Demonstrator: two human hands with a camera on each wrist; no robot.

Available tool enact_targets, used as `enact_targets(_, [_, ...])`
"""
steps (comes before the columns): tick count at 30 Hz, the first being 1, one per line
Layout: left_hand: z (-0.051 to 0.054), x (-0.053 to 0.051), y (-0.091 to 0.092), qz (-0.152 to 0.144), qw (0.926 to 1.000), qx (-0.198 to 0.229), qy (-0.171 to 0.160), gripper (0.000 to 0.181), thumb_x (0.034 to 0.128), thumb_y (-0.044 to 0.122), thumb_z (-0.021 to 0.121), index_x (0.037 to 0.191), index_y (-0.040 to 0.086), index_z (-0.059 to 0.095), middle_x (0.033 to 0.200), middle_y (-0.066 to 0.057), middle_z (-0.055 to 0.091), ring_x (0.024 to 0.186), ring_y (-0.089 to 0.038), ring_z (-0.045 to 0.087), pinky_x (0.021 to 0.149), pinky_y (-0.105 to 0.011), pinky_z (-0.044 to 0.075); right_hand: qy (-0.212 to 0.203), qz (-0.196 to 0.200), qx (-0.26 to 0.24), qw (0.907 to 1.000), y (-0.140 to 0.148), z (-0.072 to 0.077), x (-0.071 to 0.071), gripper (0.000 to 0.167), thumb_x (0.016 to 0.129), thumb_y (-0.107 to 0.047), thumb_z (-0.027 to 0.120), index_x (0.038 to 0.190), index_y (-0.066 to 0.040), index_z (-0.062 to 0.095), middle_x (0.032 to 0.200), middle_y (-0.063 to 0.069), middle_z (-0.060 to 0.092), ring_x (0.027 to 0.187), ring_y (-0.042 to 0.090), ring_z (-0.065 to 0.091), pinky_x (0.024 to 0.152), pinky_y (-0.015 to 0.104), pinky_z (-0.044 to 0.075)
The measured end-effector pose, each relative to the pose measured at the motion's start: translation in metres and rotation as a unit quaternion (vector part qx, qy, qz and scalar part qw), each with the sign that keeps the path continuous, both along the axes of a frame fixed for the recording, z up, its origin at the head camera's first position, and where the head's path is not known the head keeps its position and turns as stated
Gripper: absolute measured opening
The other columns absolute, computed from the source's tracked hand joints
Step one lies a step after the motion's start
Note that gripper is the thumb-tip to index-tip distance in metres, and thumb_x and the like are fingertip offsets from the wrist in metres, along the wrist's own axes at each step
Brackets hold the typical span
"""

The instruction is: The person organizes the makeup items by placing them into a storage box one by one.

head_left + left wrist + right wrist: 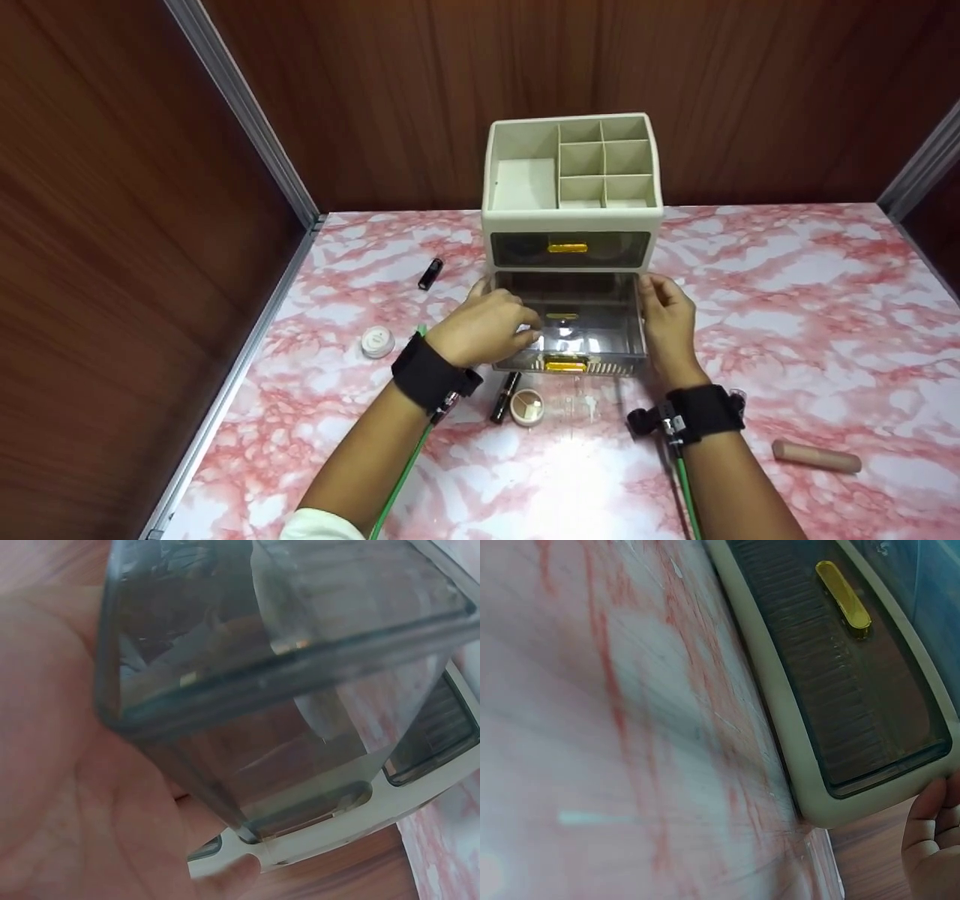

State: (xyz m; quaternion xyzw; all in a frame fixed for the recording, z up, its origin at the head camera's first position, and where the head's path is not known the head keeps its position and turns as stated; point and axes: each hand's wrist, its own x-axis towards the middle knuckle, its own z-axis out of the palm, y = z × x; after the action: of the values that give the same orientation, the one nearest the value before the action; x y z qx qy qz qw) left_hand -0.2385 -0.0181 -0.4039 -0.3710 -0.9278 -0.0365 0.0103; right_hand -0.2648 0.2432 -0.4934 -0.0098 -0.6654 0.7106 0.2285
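Observation:
A cream organizer (574, 215) stands at the back, its clear drawer (568, 337) pulled far out below a closed one. My left hand (487, 326) straddles the drawer's left wall, with thumb and forefinger over the inside and other fingers outside. Beside the drawer corner (124, 720) in the left wrist view lies my left palm (82, 757), fingers reaching to the cabinet front. Bent fingers of my right hand (670, 322) touch the cabinet's right edge beside the drawer. In the right wrist view, right-hand fingertips (930, 799) rest against the cream frame (855, 814).
A black tube (430, 274) and white round jar (377, 342) lie left of the organizer. Before the drawer are another black tube (505, 397) and a round compact (527, 407). A beige tube (816, 457) lies right. Wood panels stand behind and left.

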Motion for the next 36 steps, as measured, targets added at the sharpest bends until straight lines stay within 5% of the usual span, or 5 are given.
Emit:
enact_targets(6, [0.001,0.001,0.001,-0.002,1.0,-0.005,0.008,0.02,0.0967,0.035,0.06,0.105,0.025,0.075,0.103,0.006,0.068,0.104,-0.017,0.057,0.108,-0.057,0.023,0.015,-0.008,0.018,0.9997,-0.001,0.002,0.002,0.019,0.097,-0.02,0.062,0.102,-0.002,0.067,0.079,-0.002,0.06,0.07,0.01,0.05,0.063,0.02,0.043])
enact_targets(11, [0.002,0.001,0.0,-0.009,0.9999,0.008,0.001,0.021,0.097,0.033,0.059,0.108,0.024,0.074,0.106,0.005,0.069,0.105,-0.016,0.059,0.107,-0.055,0.025,0.014,-0.008,0.003,0.9999,0.003,-0.012,-0.009,0.017,0.097,-0.019,0.062,0.102,-0.004,0.067,0.076,-0.002,0.057,0.068,0.011,0.048,0.061,0.022,0.043])
enact_targets(19, [0.008,-0.001,-0.012,-0.048,0.9944,0.093,0.013,0.02,0.0978,0.024,0.06,0.109,0.014,0.073,0.098,0.001,0.067,0.088,-0.011,0.062,0.079,-0.032,0.049,0.011,-0.008,-0.012,0.9998,0.005,-0.021,-0.017,0.021,0.096,-0.023,0.064,0.103,-0.003,0.067,0.08,0.001,0.059,0.071,0.013,0.05,0.063,0.022,0.043])
enact_targets(26, [0.009,-0.001,-0.026,-0.05,0.9852,0.157,0.047,0.018,0.0977,0.02,0.059,0.104,0.012,0.073,0.096,0.003,0.067,0.089,-0.011,0.062,0.081,-0.028,0.05,0.002,0.0,-0.01,1.0,0.004,-0.013,-0.011,0.018,0.097,-0.021,0.063,0.101,-0.004,0.068,0.075,0.0,0.056,0.068,0.012,0.048,0.061,0.022,0.042])
enact_targets(36, [0.013,-0.002,-0.043,-0.035,0.9751,0.203,0.082,0.016,0.097,0.018,0.06,0.099,0.01,0.074,0.09,0.003,0.07,0.084,-0.009,0.064,0.077,-0.028,0.051,0.026,-0.02,-0.002,0.9995,0.006,-0.024,-0.019,0.02,0.095,-0.023,0.064,0.102,-0.005,0.069,0.071,0.0,0.054,0.063,0.011,0.046,0.056,0.021,0.04])
